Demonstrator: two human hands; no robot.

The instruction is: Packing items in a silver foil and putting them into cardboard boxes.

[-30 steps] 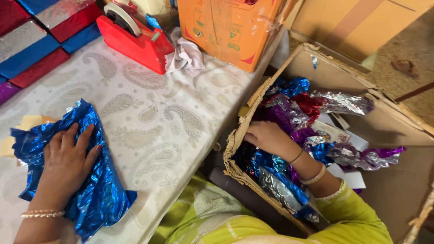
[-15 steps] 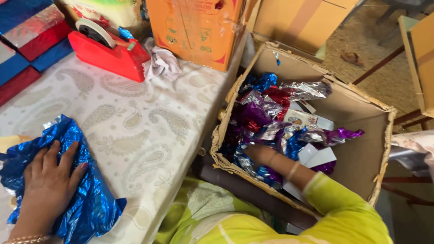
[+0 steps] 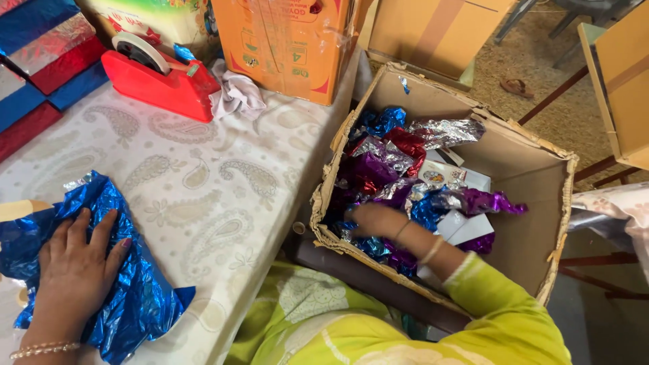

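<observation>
Person at patterned table (image 3: pixel 223 182), one hand on blue foil, other in scrap box.
Cardboard box (image 3: pixel 534 196) beside table edge, full of crumpled foil scraps (image 3: pixel 392 162). Blue foil sheet (image 3: pixel 128 290) lies on table, near-left corner; left hand (image 3: pixel 78 267) spread flat on it. Right hand (image 3: pixel 375 220) among scraps, fingers buried, grip can't tell. Red tape dispenser (image 3: pixel 159 81) at back.

Lower left, her left hand (image 3: pixel 78 263) lies flat on crumpled blue foil (image 3: pixel 132 297) on the paisley table (image 3: pixel 223 196). Right of centre, her right hand (image 3: pixel 374 220) is down among foil scraps (image 3: pixel 385 165) in a torn cardboard box (image 3: pixel 527 162). Upper left sits a red tape dispenser (image 3: pixel 165 84), a white cloth (image 3: pixel 236 94) just beside it.
</observation>
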